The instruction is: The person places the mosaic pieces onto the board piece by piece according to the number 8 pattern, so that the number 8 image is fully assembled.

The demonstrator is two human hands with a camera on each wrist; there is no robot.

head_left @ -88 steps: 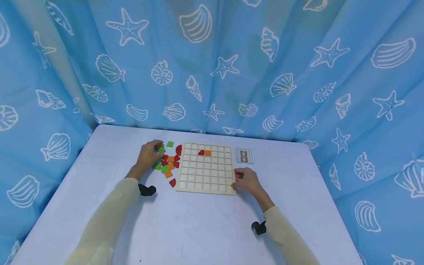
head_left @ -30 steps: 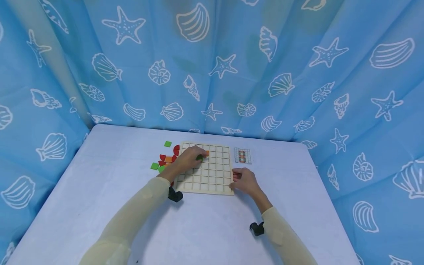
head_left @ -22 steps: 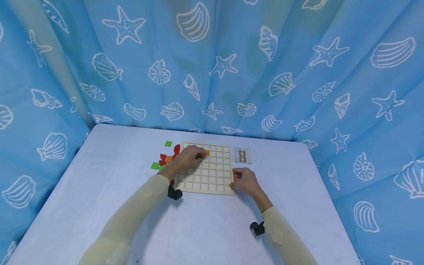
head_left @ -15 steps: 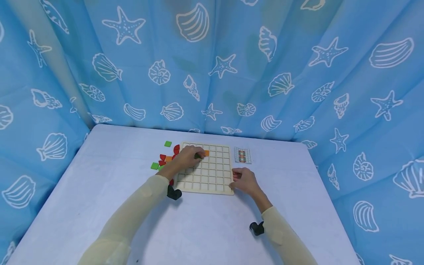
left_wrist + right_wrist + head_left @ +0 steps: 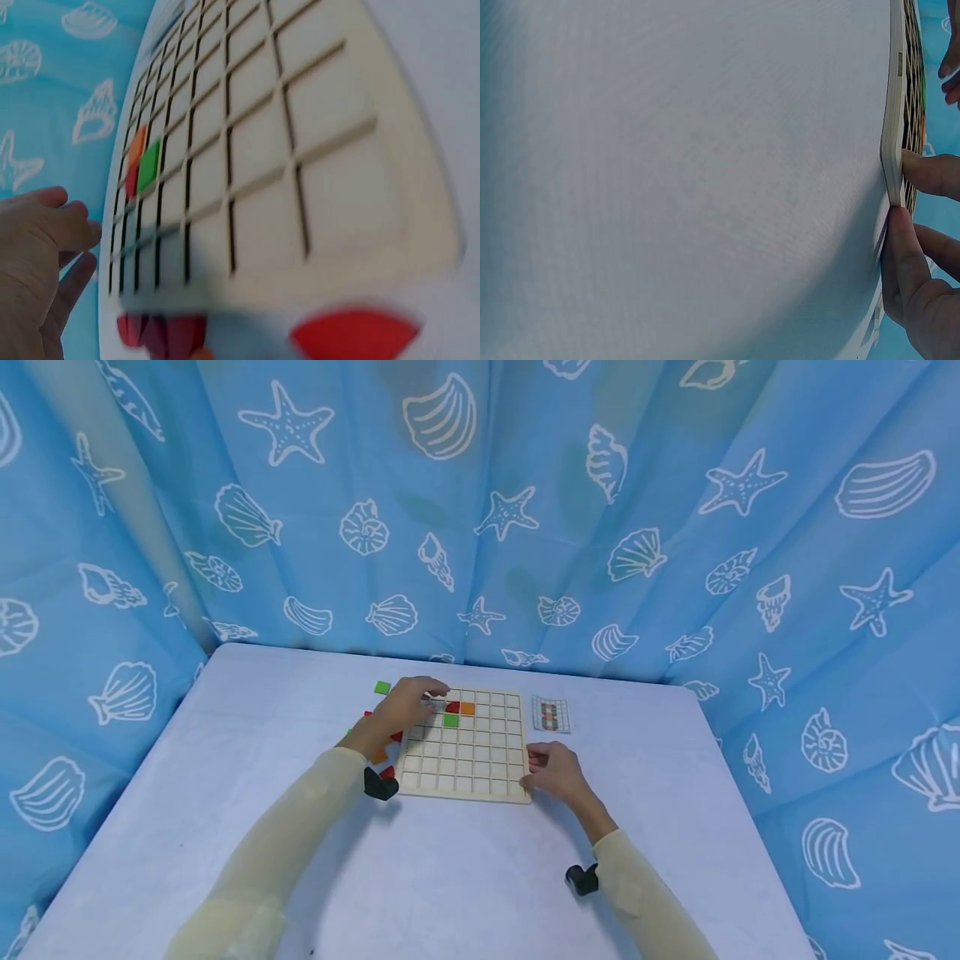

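The right hand (image 5: 557, 768) pinches the right edge of a pale wooden gridded board (image 5: 480, 756); the left hand (image 5: 405, 703), loosely bent and empty, hangs over its left side. Nearest, the white cloth-covered desk (image 5: 465, 877) leaves open room in front of both hands. Close to the left hand, loose red and orange pieces (image 5: 356, 334) lie just beside the board's left edge. Rightward of that hand, a flat green square tile (image 5: 451, 720) has just been released, making three filled cells with the red quarter-circle tile (image 5: 453, 707) and orange square tile (image 5: 467, 708) beyond. Past the right hand lies a small printed card (image 5: 551, 714).
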